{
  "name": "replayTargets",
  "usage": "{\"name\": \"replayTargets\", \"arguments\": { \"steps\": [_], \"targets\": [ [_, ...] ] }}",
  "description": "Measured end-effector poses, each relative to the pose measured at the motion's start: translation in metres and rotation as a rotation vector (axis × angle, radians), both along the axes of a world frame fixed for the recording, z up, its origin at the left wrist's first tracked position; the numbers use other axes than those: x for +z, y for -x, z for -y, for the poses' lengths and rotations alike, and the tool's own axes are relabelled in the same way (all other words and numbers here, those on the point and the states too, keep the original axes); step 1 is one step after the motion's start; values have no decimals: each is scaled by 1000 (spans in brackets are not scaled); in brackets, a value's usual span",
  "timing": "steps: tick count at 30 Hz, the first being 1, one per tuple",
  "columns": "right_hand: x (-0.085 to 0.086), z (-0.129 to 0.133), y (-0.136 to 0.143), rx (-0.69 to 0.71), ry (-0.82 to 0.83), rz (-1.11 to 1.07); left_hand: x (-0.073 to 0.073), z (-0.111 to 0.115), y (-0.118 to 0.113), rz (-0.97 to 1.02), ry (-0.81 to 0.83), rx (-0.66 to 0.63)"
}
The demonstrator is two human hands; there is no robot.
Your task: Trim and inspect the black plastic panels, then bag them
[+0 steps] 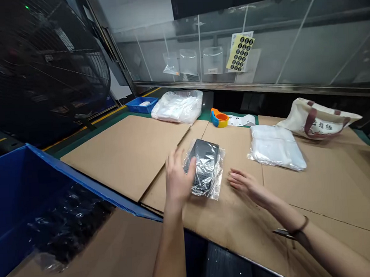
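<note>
Black, sealed behind crinkled transparent plastic: a rectangular box [207,156] in a clear bag [218,182], lying flat on the cardboard-covered counter [336,180], near the middle of the view. Clock face centred on that box, twelve towards the far panel [275,38]. At nine, close beside the box, the left hand [178,176], fingers extended, thumb spread wide of them and over the box's left edge; pressing or only hovering, impossible to tell. Between three and four, apart from the bag, the right hand [245,185], fingers nearly straight, close together, holding nothing, tips towards the box. Between four and five, beside the right wrist, a slim metal tool [281,232].

Just above three, a stack of plastic bags [274,146]; farther out, between two and three, a cream tote bag [298,116] with maroon handles. Near one, an orange, yellow and blue ring [215,118], next to a white paper strip [241,120]. At eleven, a bulging white plastic bag [177,106]; between ten and eleven, a shallow blue tray [136,108]. Between nine and ten, a cardboard sheet [126,154]. Between eight and nine, black bagged items [71,214] in a blue bin [16,176].
</note>
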State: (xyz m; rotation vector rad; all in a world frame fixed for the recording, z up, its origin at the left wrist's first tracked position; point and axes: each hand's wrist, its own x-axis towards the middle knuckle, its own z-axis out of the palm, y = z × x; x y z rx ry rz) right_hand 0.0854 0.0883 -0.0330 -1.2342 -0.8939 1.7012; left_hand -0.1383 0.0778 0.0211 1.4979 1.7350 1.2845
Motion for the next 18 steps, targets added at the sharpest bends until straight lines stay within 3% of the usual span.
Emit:
{"name": "replayTargets", "arguments": {
  "steps": [1,3,6,9,12,15,18],
  "targets": [
    [-3,-5,10,9,11,-50,5,-29,2,107,161,4],
    [-9,-15,28,24,6,-118,3,-69,9,194,324,-83],
    [-14,-30,45,10,9,-166,-17,-93,14,307,484,-239],
    [-12,-42,53,-7,25,-167,-37,-89,13,424,535,-315],
    [-1,-41,53,27,-9,-177,-51,-74,8,552,475,-339],
    [14,-28,47,70,-117,-234,-63,-54,-1,687,345,-358],
    [20,-13,35,80,-295,-133,-69,-31,-12,794,240,-366]
  ]
}}
